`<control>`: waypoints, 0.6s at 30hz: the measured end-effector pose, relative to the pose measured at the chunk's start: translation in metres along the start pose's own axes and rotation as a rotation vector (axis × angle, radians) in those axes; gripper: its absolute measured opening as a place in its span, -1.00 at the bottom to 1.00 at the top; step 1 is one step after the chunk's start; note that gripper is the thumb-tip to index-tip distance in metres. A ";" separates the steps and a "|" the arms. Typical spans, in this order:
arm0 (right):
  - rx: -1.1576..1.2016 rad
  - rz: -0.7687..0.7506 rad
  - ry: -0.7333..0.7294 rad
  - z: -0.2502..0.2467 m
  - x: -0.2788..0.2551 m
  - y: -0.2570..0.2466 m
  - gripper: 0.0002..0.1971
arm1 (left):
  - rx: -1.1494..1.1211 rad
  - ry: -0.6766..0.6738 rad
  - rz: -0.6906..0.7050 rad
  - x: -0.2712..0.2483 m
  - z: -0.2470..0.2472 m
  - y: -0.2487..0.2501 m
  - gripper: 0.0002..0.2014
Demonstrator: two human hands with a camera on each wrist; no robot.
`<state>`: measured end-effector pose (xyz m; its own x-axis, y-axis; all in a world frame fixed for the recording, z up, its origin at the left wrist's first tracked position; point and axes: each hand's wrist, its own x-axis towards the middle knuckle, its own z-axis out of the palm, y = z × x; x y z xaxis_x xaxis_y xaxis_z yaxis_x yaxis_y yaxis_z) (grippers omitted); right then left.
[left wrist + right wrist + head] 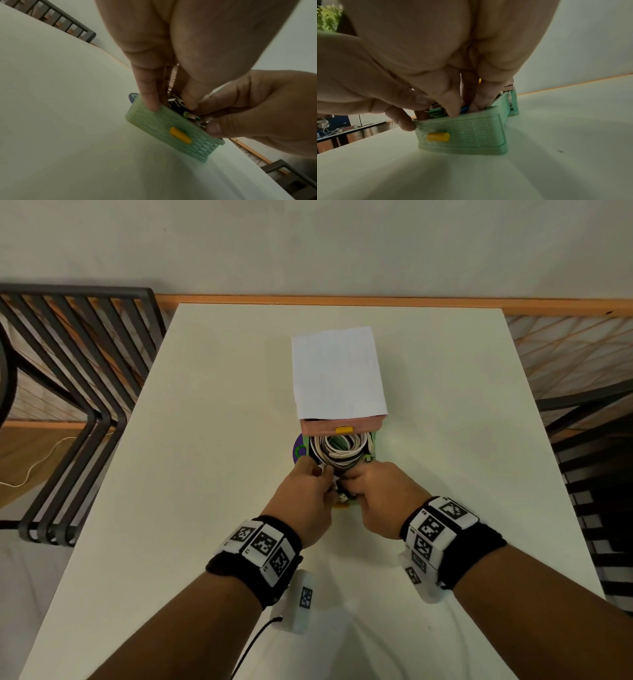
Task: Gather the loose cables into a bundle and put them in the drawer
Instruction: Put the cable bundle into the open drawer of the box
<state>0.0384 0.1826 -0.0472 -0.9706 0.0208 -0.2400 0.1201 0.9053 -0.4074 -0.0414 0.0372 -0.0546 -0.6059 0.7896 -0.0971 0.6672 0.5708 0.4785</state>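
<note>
A small green drawer (374, 440) stands pulled out toward me on the white table (205, 440). Coiled white and black cables (339, 450) lie inside it. My left hand (317, 474) and right hand (356, 477) meet over the drawer's front end, both curled onto the cable ends. In the left wrist view one left finger lies against the ribbed drawer front (164, 127) above its yellow handle (180, 135), and the thumb presses on the plugs (190, 116). In the right wrist view my right fingertips (453, 112) dig into the plugs (435, 112) behind the drawer front (471, 132).
Above the green drawer a pink drawer (342, 424) is closed, and a white paper (337, 371) covers the unit's top. A purple disc (299, 450) peeks out at the drawer's left. A dark slatted chair (68, 354) stands left of the table, dark furniture (599, 474) right.
</note>
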 end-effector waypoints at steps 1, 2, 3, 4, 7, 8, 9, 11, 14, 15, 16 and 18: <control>0.007 0.028 0.007 0.000 -0.001 0.001 -0.67 | 0.021 0.001 0.005 0.001 0.002 -0.001 -0.79; -0.001 0.068 0.000 -0.001 -0.001 0.002 -0.69 | 0.042 0.003 -0.001 0.002 0.004 -0.003 -0.86; -0.009 0.096 -0.001 -0.001 0.000 0.004 -0.71 | 0.068 0.012 -0.004 0.003 0.006 -0.006 -0.90; -0.011 0.115 -0.004 0.000 0.002 0.005 -0.72 | 0.092 0.008 -0.005 0.003 0.007 -0.008 -0.90; -0.061 0.157 -0.028 0.001 0.008 0.004 -0.70 | 0.139 -0.012 -0.041 0.002 0.004 -0.002 -0.82; -0.104 0.169 -0.038 0.001 0.009 0.001 -0.70 | 0.157 -0.020 -0.064 0.002 0.003 0.002 -0.79; -0.138 0.178 -0.036 0.001 0.010 -0.001 -0.70 | 0.164 -0.023 -0.082 0.001 0.002 0.005 -0.76; -0.185 0.193 -0.027 0.001 0.009 -0.004 -0.69 | 0.191 -0.042 -0.109 0.001 0.000 0.009 -0.70; -0.231 0.182 -0.029 0.003 0.007 0.001 -0.69 | 0.213 -0.035 -0.128 0.005 -0.001 0.010 -0.66; -0.215 0.183 -0.029 0.005 0.007 0.004 -0.68 | 0.203 -0.016 -0.133 0.007 -0.001 0.011 -0.68; -0.195 0.184 -0.029 0.006 0.007 0.005 -0.69 | 0.195 0.002 -0.135 0.008 -0.001 0.013 -0.70; -0.122 0.172 -0.014 0.007 0.006 0.006 -0.70 | 0.193 0.006 -0.151 0.012 0.000 0.017 -0.76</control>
<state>0.0351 0.1848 -0.0574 -0.9349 0.1739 -0.3094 0.2564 0.9337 -0.2501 -0.0373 0.0565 -0.0476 -0.7071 0.6913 -0.1488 0.6391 0.7149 0.2837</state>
